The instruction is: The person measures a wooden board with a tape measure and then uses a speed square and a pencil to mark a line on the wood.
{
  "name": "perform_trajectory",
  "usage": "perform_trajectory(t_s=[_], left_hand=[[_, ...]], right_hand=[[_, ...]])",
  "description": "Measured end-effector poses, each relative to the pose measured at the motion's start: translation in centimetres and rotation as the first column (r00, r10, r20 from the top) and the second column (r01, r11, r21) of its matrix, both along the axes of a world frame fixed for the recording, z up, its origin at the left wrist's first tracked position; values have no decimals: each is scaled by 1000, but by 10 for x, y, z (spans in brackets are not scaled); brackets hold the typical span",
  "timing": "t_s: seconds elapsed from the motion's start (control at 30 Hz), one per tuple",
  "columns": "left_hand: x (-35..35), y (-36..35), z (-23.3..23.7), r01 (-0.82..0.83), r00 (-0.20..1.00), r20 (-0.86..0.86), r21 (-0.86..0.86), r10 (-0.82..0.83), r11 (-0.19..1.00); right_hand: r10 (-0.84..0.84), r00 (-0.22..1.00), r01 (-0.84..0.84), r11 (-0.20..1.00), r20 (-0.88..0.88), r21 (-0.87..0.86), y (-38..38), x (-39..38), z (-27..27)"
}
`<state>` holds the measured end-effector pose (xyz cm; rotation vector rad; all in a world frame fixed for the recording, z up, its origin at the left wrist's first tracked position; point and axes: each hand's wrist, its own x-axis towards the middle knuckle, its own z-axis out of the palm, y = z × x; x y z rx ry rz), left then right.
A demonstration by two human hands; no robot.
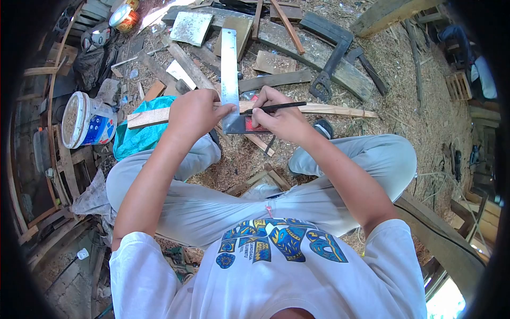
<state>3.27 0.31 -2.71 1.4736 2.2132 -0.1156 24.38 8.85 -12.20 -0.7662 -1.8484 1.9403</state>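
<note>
A long pale wood strip lies crosswise in front of me, its right part tapering away. My left hand is closed round the strip, its thumb pressing on the metal square. The square's blade points away from me across the strip, and its dark and red handle is on the near side. In my right hand is a black pencil, pinched between the fingers, its tip by the blade's right edge. The right fingers also rest near the square's handle.
A white bucket and a teal bag are at the left. Beyond the strip lie a hand saw, a hammer, a thick beam and wood scraps. Shavings cover the ground.
</note>
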Motion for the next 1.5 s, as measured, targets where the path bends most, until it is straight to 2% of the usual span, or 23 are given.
perform_trajectory(t_s=[0.23,0.27,0.3,0.33,0.4,0.53,0.73,1.07,1.17,1.23,1.5], left_hand=[[1,3,4,-4,1000,-10,-15,4,1000],[0,3,3,-5,1000,-11,-14,5,1000],[-1,3,2,3,1000,-14,0,-3,1000],[-1,2,1,11,1000,-16,15,-11,1000],[-3,4,-1,13,1000,-26,11,-13,1000],[-6,5,-5,25,999,-34,24,-24,999],[-7,5,-8,31,999,-45,106,-26,994],[-5,8,-2,18,1000,-18,82,-17,996],[-4,9,4,21,1000,-1,51,-21,998],[-3,10,3,38,999,-9,55,-37,998],[-1,13,6,48,999,-14,69,-47,996]], right_hand=[[-54,998,53,996,-19,-67,1,-1,3],[-8,999,16,988,-51,151,2,0,2],[43,996,-14,932,-73,362,3,1,1],[44,996,-14,932,-74,362,2,2,0],[100,995,-71,758,-8,649,0,5,9],[55,998,-49,616,19,786,-1,9,6],[48,994,-108,572,98,813,0,12,7],[58,986,-160,567,154,808,0,14,8],[21,996,-81,544,82,835,-1,17,10],[19,991,-122,548,134,828,1,19,13],[37,988,-146,525,149,839,6,23,13]])
